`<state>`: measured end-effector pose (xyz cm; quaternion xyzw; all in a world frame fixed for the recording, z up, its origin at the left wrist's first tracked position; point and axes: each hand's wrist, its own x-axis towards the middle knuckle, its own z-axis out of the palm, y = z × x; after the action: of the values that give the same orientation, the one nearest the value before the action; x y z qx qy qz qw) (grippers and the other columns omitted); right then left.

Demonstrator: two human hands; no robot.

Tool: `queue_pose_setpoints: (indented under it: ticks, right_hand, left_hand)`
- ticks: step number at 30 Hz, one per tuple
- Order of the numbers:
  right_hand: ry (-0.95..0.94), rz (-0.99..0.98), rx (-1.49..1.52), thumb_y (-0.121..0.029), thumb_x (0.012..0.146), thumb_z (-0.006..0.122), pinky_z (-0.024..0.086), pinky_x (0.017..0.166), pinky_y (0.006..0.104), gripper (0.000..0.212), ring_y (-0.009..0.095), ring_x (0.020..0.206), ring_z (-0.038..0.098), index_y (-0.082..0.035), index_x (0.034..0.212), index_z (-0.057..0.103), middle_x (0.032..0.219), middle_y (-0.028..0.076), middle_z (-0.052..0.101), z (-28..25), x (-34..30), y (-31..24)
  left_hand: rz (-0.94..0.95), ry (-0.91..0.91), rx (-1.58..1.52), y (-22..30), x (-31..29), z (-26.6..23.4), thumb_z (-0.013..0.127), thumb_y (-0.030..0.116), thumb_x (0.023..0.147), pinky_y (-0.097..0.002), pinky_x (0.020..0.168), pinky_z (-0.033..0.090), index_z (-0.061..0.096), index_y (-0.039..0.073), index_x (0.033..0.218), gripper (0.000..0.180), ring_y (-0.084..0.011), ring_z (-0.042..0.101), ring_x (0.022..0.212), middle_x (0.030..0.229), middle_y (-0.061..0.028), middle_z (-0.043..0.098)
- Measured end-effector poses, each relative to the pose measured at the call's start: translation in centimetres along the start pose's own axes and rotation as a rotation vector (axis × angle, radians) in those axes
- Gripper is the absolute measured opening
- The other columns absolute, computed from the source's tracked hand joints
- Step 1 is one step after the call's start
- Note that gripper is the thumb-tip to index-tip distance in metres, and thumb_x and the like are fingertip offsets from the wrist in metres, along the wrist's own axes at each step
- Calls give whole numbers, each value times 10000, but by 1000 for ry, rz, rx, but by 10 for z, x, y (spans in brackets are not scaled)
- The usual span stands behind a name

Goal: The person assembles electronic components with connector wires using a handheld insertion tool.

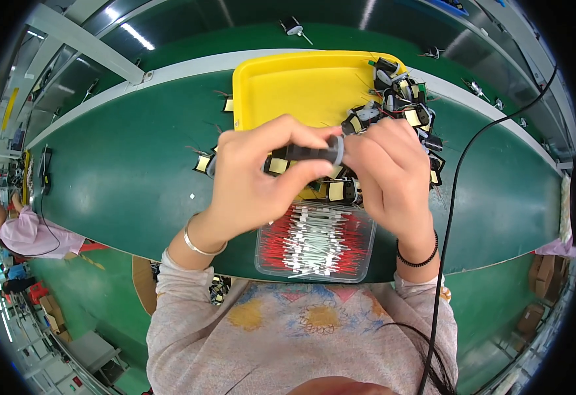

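Above the front of the yellow tray (pixel 288 95), my left hand (pixel 251 171) grips a small black cylindrical part with a grey rim (pixel 311 153) between thumb and fingers. My right hand (pixel 393 174) is closed against its grey-rimmed end, and the curled fingers hide what they pinch. Several similar black parts with cream pads and thin wires (pixel 400 99) are heaped over the tray's right side and under both hands. Just in front stands a clear plastic box (pixel 261 266) full of thin red-and-white pieces (pixel 314 240).
More black parts (pixel 202 162) lie on the green table (pixel 123 171) to the left of the tray. A black cable (pixel 462 158) hangs down past my right forearm. Beyond the table's pale far edge, parts (pixel 292 27) rest on another surface. Another person (pixel 37 227) sits far left.
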<state>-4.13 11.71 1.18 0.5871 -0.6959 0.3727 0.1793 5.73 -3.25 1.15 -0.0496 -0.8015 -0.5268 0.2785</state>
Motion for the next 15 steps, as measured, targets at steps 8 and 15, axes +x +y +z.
queue_pose_setpoints:
  ticks: [8,15]
  right_hand:
    - [287,460,590,-92,808,584,420,656,212,203,87,780,558,-13,994,586,819,30,615,-10,9,16]
    - [251,472,892,-30,771,635,428,618,188,79,71,681,550,20,816,595,805,47,624,15,20,2]
  left_hand:
    - [-418,29,-801,-15,8,-2,610,17,779,-284,854,426,525,30,791,86,-144,559,925,997,-137,596]
    - [-377,65,-760,-7,1,-1,620,9,766,-280,848,427,515,41,775,110,-144,541,935,1022,-136,574]
